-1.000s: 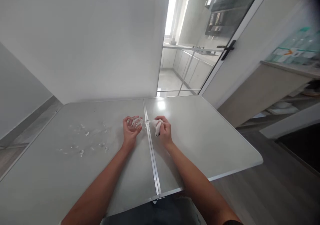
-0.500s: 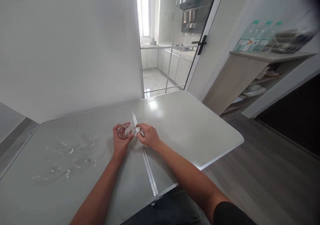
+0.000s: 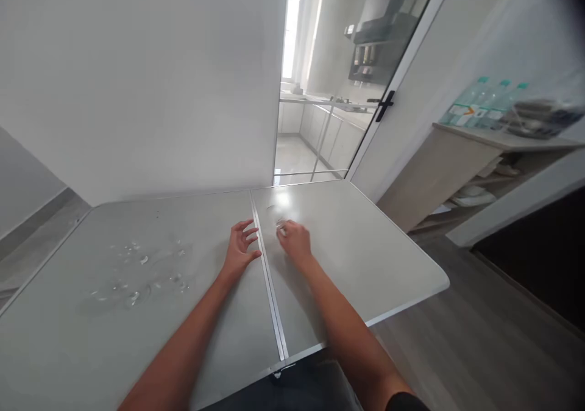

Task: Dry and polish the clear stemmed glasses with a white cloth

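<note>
My right hand [image 3: 295, 240] is closed around the narrow end of a clear, see-through stemmed cup [image 3: 276, 214], just right of the metal seam on the table. The cup's rounded part points away from me and is hard to make out against the glare. On the seam's left side my left hand [image 3: 242, 246] is open and empty, its fingers spread and curved. Farther left, several clear, shiny pieces [image 3: 144, 260] lie scattered on the table; their exact shapes blur into the surface.
The pale folding table [image 3: 365, 252] has a metal seam [image 3: 269, 283] across it and stands against a white wall. Behind it is a glass door [image 3: 315, 136] with a black handle [image 3: 384, 106]. Bottles [image 3: 475, 106] stand on a wooden shelf unit [image 3: 450, 161] at right.
My left hand has let go of the clear cup and opened. My right hand has carried the cup to the right, over the seam. The view has shifted slightly.
</note>
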Action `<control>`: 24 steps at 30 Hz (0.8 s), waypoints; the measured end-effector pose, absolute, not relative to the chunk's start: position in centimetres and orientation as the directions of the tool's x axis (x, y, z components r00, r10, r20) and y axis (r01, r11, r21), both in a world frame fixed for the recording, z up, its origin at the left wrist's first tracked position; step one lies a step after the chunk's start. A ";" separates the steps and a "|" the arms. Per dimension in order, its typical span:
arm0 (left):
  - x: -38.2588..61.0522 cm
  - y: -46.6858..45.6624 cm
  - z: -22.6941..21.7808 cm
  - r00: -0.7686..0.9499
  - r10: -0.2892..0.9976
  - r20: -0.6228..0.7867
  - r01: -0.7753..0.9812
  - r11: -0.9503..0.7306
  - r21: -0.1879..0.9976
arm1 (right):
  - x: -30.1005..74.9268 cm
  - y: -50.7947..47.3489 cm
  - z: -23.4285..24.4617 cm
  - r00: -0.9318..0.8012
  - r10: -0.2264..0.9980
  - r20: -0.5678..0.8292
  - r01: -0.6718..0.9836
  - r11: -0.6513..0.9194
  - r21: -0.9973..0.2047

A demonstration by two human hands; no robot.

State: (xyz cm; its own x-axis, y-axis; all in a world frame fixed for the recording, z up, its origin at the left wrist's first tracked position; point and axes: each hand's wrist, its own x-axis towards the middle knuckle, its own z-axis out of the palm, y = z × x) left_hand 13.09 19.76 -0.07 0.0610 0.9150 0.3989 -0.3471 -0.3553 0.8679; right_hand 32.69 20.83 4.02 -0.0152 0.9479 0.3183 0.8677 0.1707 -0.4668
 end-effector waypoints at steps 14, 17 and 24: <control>13.1 18.8 0.6 0.111 0.962 0.250 -0.201 -0.224 0.953 | 38.6 29.5 5.2 0.233 0.966 0.116 0.818 -0.130 -0.560; 13.0 18.8 0.5 0.098 0.968 0.233 -0.209 -0.209 0.955 | 37.8 29.6 4.8 0.246 0.965 0.097 0.817 -0.152 -0.556; 13.5 19.0 0.3 0.050 0.971 0.233 -0.194 -0.219 0.956 | 37.8 28.1 5.4 0.248 0.967 0.055 0.833 -0.184 -0.523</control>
